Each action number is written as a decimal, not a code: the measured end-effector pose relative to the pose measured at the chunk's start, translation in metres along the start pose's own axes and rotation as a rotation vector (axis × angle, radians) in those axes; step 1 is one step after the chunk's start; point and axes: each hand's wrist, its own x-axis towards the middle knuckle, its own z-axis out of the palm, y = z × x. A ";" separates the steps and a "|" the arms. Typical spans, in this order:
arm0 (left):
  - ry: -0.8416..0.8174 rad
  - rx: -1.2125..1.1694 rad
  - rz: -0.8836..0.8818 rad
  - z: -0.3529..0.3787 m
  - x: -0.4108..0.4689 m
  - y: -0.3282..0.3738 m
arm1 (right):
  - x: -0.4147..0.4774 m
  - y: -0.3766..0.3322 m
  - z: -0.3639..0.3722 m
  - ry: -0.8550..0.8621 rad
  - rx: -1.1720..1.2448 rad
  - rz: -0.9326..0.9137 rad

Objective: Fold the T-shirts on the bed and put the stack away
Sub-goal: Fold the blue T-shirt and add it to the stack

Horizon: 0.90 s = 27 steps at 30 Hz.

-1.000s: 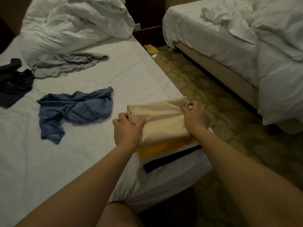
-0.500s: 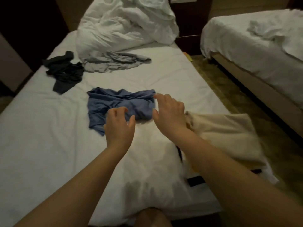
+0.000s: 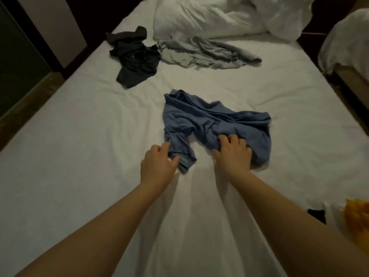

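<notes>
A crumpled blue T-shirt (image 3: pixel 215 122) lies in the middle of the white bed (image 3: pixel 79 146). My left hand (image 3: pixel 157 166) pinches its near left sleeve between thumb and fingers. My right hand (image 3: pixel 233 154) has its fingers curled into the cloth at the shirt's near edge. Farther back lie a black T-shirt (image 3: pixel 133 56) and a grey T-shirt (image 3: pixel 207 50), both unfolded. The folded stack (image 3: pixel 355 220) shows only as a yellow and white corner with a dark strip at the right edge.
A rumpled white duvet (image 3: pixel 219 15) is heaped at the head of the bed. A second bed (image 3: pixel 343 41) stands to the right across a narrow gap. Dark wall and floor run along the left side of the bed.
My hands let go of the cream shirt on the stack and reached left and forward to the blue T-shirt, which both now grasp. The view swung left, pushing the stack to the frame's edge.
</notes>
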 end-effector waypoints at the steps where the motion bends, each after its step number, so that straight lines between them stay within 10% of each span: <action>1: -0.048 -0.018 0.009 0.009 0.006 -0.002 | 0.005 0.000 0.004 0.012 -0.006 -0.008; 27: 0.243 -0.888 -0.243 -0.102 -0.193 0.034 | -0.231 -0.009 -0.016 0.153 0.683 0.447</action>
